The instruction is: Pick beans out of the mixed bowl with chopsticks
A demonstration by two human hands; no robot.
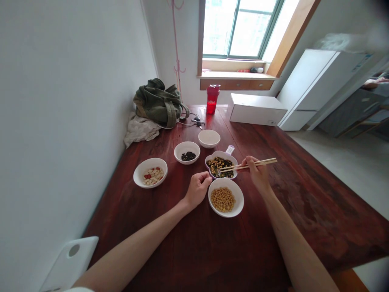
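Observation:
My right hand [257,172] is closed around a pair of wooden chopsticks [267,161]. Their tips reach into a purple-rimmed dish [227,154] with a short handle, which holds mixed yellow and dark beans. My left hand [198,190] rests on its side with fingers curled, against or close to the rims of that dish and the nearer bowl; whether it grips anything is hidden. That nearer white bowl [238,209] contains yellow soybeans [223,199]. Left of the dish, a white bowl [187,144] has black beans [188,156] in it.
Further left stands a white bowl [140,172] with pale and red pieces. Behind the dish is another white bowl [209,138]. A red shaker bottle [212,99], a white box [257,109], keys [198,121] and a green bag [158,103] occupy the table's far end. A wall borders the left.

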